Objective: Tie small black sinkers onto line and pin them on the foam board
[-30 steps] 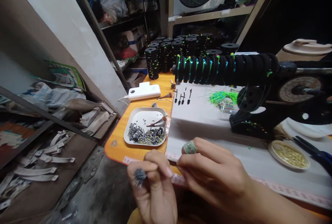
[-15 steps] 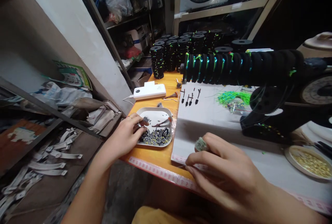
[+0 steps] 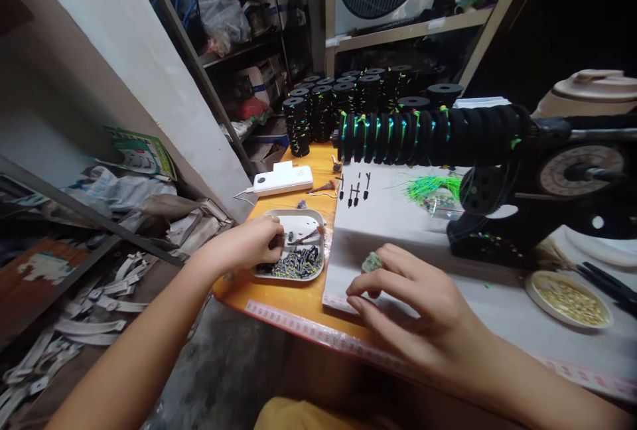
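Nearest to me, the person's right hand (image 3: pixel 418 304) hangs over the white sheet (image 3: pixel 378 217), to the right of the tray, its fingers loosely bent. The thumb and forefinger tips nearly meet, though I can't tell from here whether anything is pinched there. A small, fuzzy, grey-green lump (image 3: pixel 371 262) sits against that forefinger.

The left hand (image 3: pixel 259 241) is what has moved: a second ago it was close beside the right, in front of the table, and now it reaches over the left part of the white, round-cornered plastic tray (image 3: pixel 322 261). Its fingers are curled down and inward, their tips out of sight, so I can't say what they have hold of. I'd judge that the work has shifted to the little parts in there, with the two hands acting apart.

Inside the tray lie the short, dark tubes, some with yellow (image 3: pixel 293 264), heaped toward its near side (fiddly stuff, by the look of it). Well to the right of the tray stands a shallow, pale, round dish (image 3: pixel 604 322) of golden bits.

Behind the tray is a flat white device with a cable (image 3: pixel 283 180). Farther back and to its right run the long black ridged roller (image 3: pixel 428 135) and, below it, bright green strands (image 3: pixel 435 186). Beyond the tray, farthest off, black upright spools (image 3: pixel 297 130) crowd together.
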